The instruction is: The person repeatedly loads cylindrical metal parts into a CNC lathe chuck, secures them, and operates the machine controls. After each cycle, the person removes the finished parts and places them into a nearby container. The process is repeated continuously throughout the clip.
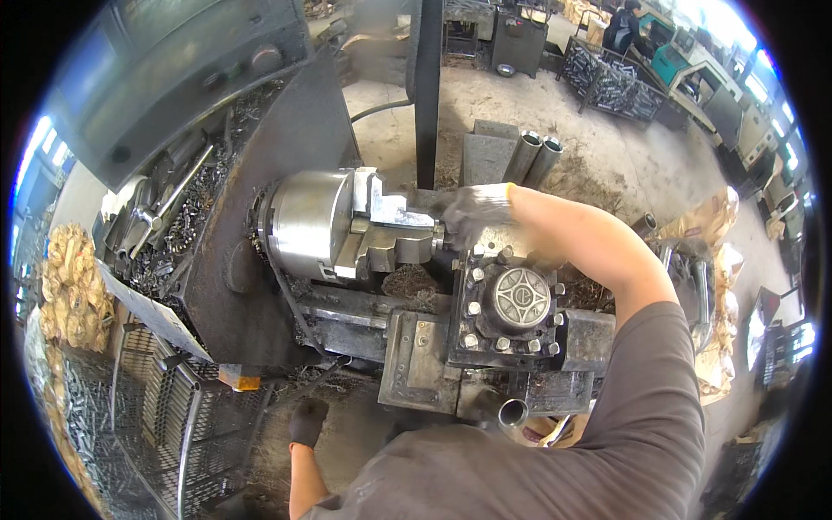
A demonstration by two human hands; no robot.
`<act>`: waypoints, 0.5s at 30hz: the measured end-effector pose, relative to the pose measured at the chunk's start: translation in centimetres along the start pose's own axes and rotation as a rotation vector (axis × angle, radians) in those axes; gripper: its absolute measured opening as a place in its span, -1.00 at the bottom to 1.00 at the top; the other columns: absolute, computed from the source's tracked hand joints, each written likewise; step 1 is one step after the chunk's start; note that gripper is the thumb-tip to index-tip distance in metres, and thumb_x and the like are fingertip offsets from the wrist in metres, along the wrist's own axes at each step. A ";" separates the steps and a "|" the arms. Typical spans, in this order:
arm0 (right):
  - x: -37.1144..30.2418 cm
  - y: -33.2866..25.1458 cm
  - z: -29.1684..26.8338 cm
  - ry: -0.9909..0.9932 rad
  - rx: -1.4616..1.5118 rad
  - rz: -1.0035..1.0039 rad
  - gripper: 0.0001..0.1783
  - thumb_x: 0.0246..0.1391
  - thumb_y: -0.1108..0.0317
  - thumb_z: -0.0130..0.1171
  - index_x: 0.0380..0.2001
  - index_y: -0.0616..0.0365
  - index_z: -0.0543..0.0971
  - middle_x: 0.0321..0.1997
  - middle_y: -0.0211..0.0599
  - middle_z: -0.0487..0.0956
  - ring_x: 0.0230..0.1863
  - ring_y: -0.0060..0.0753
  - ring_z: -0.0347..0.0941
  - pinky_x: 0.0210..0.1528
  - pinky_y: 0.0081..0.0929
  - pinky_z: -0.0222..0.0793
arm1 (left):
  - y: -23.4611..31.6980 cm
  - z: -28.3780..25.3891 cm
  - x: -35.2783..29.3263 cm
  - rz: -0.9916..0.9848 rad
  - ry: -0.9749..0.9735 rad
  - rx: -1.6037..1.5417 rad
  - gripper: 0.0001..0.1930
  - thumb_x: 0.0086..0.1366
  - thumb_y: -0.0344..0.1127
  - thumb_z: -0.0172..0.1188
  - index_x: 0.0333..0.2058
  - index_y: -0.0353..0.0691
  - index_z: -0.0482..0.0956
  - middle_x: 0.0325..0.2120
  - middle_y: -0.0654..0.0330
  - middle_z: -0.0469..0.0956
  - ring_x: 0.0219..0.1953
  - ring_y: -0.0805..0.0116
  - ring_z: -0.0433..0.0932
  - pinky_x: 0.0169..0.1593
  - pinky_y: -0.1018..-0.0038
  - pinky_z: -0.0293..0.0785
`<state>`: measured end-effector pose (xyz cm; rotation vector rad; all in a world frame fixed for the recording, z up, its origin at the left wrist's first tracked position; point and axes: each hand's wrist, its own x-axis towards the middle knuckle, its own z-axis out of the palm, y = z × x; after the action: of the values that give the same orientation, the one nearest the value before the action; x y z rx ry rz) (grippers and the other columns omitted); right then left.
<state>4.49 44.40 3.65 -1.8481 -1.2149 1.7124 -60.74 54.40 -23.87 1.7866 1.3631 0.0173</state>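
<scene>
A lathe chuck [314, 224], bright steel with stepped jaws [394, 227], faces the square tool post [520, 297] with its round cap and several bolts. My right hand [478, 212], in a grey glove with a pale cuff, reaches over the tool post to the jaw end. Motion smears its fingers, and what they touch cannot be made out. Down in front of the machine, my left hand [308, 422] wears a dark glove and looks curled. It is just below a thin lever [316, 381]; anything inside it is hidden.
Two metal tubes [533, 156] stand behind the tool post, and another tube [512, 412] is near my body. A chip-filled tray with a chuck key [149, 217] lies left. Beyond are a mesh cart [169, 425], sacks [74, 282], a parts bin [611, 82] and a person [622, 30].
</scene>
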 end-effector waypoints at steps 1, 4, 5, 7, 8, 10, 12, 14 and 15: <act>-0.8 -0.6 0.5 0.019 -0.066 0.075 -0.64 0.21 0.21 0.40 -0.05 0.26 0.68 -0.09 -0.13 0.69 -0.05 -0.33 0.67 -0.14 -0.45 0.71 | 0.1 -0.1 0.0 0.043 0.065 -0.236 -0.70 0.37 -0.03 0.37 -0.17 -0.13 0.71 -0.39 0.17 0.70 -0.34 0.31 0.65 -0.21 0.28 0.55; -1.0 -1.9 2.7 0.153 -0.399 0.174 -0.68 0.12 0.15 0.49 -0.20 0.17 0.78 -0.17 -0.24 0.78 -0.23 -0.49 0.68 -0.26 -0.44 0.62 | 1.1 -1.7 -0.8 -0.014 0.251 -0.868 -0.76 0.53 -0.09 0.21 -0.14 -0.15 0.63 -0.41 0.25 0.61 -0.41 0.40 0.53 -0.36 0.36 0.46; -0.6 -2.1 3.3 0.153 -0.383 0.105 -0.76 0.16 0.21 0.45 -0.20 0.11 0.81 -0.19 -0.28 0.81 -0.24 -0.50 0.71 -0.24 -0.44 0.62 | 1.8 -3.1 -1.0 0.014 0.297 -1.026 -0.74 0.54 -0.07 0.18 -0.15 -0.14 0.62 -0.42 0.26 0.59 -0.42 0.40 0.53 -0.36 0.36 0.46; 0.7 -1.4 3.7 0.233 -0.484 0.126 -0.86 0.15 0.32 0.35 -0.37 0.14 0.79 -0.34 -0.38 0.76 -0.41 -0.57 0.59 -0.37 -0.48 0.53 | 3.7 -6.2 -1.4 0.066 0.288 -1.345 -0.70 0.57 -0.02 0.13 -0.16 -0.14 0.62 -0.45 0.29 0.55 -0.43 0.40 0.53 -0.36 0.35 0.47; 1.3 -0.6 3.4 0.128 -0.416 -0.011 -0.84 0.16 0.31 0.35 -0.36 0.16 0.79 -0.34 -0.38 0.75 -0.41 -0.57 0.57 -0.38 -0.47 0.52 | 4.7 -6.9 -1.9 0.109 0.340 -1.367 -0.69 0.57 0.01 0.11 -0.18 -0.11 0.61 -0.47 0.30 0.52 -0.45 0.41 0.51 -0.37 0.33 0.44; 2.3 1.3 2.2 0.041 -0.274 -0.047 -0.81 0.20 0.32 0.31 -0.30 0.19 0.80 -0.28 -0.38 0.76 -0.35 -0.57 0.57 -0.32 -0.45 0.52 | 7.1 -9.0 -1.4 0.144 0.512 -1.370 -0.66 0.58 0.07 0.07 -0.21 -0.05 0.59 -0.50 0.31 0.48 -0.48 0.41 0.47 -0.37 0.29 0.42; 3.0 3.0 1.0 -0.125 -0.077 -0.232 -0.78 0.24 0.32 0.28 -0.24 0.21 0.81 -0.23 -0.38 0.77 -0.30 -0.57 0.58 -0.26 -0.44 0.52 | 8.2 -10.7 -0.9 -0.030 0.560 -1.376 -0.64 0.58 0.12 0.03 -0.23 -0.01 0.57 -0.51 0.31 0.45 -0.48 0.41 0.45 -0.35 0.23 0.43; 3.4 4.0 0.2 -0.061 -0.262 -0.240 -0.76 0.27 0.29 0.28 -0.19 0.18 0.82 -0.19 -0.40 0.78 -0.24 -0.56 0.59 -0.21 -0.43 0.52 | 7.5 -12.2 -0.5 -0.107 0.356 -1.436 -0.66 0.58 0.11 0.03 -0.19 0.00 0.57 -0.49 0.31 0.47 -0.44 0.39 0.47 -0.31 0.15 0.46; 3.5 4.4 0.0 -0.049 -0.281 -0.220 -0.75 0.28 0.28 0.27 -0.17 0.17 0.83 -0.16 -0.42 0.78 -0.21 -0.56 0.60 -0.19 -0.43 0.53 | 6.3 -13.6 -0.4 -0.137 0.150 -1.497 -0.68 0.57 0.07 0.04 -0.15 -0.02 0.58 -0.46 0.32 0.50 -0.40 0.38 0.50 -0.28 0.10 0.48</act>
<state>5.68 44.57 -1.84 -1.7485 -1.6839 1.5392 -62.61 62.26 -11.21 0.4207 1.0159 0.8659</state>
